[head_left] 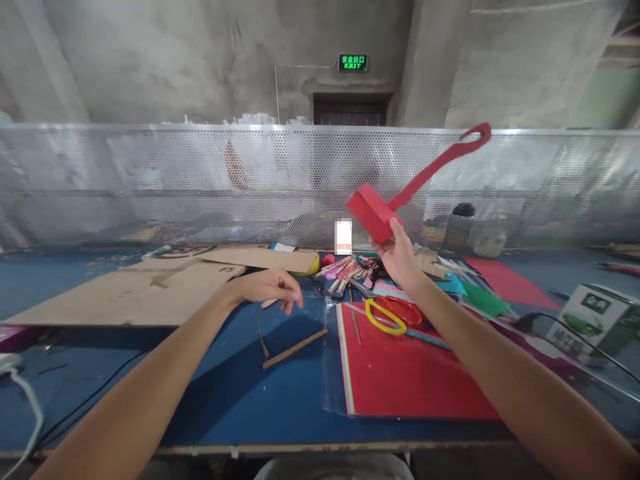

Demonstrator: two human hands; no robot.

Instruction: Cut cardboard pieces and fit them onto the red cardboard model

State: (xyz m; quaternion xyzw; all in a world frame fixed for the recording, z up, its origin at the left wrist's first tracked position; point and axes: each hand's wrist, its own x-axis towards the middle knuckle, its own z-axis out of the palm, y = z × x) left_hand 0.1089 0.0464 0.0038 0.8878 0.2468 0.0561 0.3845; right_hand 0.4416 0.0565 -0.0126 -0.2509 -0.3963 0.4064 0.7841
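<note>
My right hand (397, 257) is raised above the table and closed on a red folded paper piece (374, 210). A long red paper strip (440, 163) runs up and to the right from it, ending in a loop. My left hand (270, 287) hovers low over the blue table (225, 387), fingers loosely curled and apart, holding nothing, beside a small pink piece. A brown cardboard strip (295, 349) lies just in front of it.
Scissors with yellow and red handles (393, 312) lie on a stack of red paper sheets (405, 373). Flat cardboard (130, 293) lies at left. Coloured sticks and paper scraps, a bottle (459, 228), a green-white box (597, 320) and a perforated metal screen (150, 180) stand behind.
</note>
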